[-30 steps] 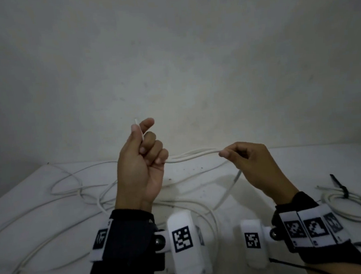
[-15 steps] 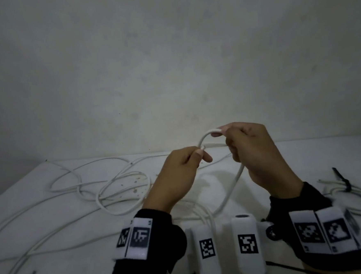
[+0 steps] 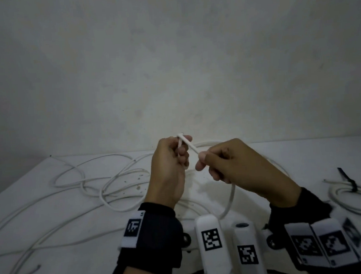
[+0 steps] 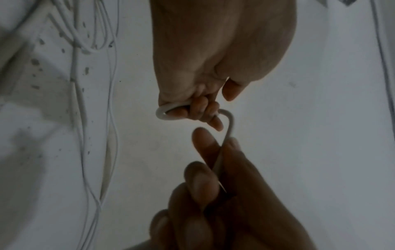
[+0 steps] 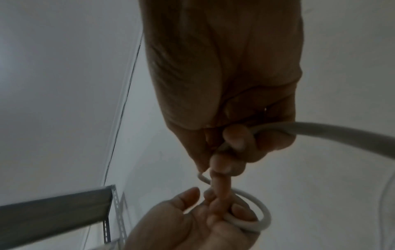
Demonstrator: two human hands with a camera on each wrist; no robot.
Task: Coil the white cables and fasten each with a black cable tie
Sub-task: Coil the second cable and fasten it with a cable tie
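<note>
A white cable [image 3: 191,148] runs between my two hands, held above the white table [image 3: 309,160]. My left hand [image 3: 176,156] grips its end, with a small loop curled round the fingers [image 4: 162,115] and the tip sticking up above the fist. My right hand [image 3: 204,158] pinches the cable between thumb and forefinger just right of the left hand. From the right hand the cable hangs down in a bend [image 3: 231,199] towards my wrists. In the right wrist view the loop [image 5: 262,218] lies in the left hand [image 5: 213,211].
Several loose white cables [image 3: 105,180] sprawl in tangled loops over the table's left half. At the right lies a coiled cable [image 3: 350,197] bound with a black cable tie [image 3: 349,180]. A bare wall stands behind. A grey metal shelf [image 5: 64,211] shows in the right wrist view.
My hands, apart with the cable stretched between them a second ago, have come together. The left hand swung right, then turned upright again with a small loop of cable in it.
</note>
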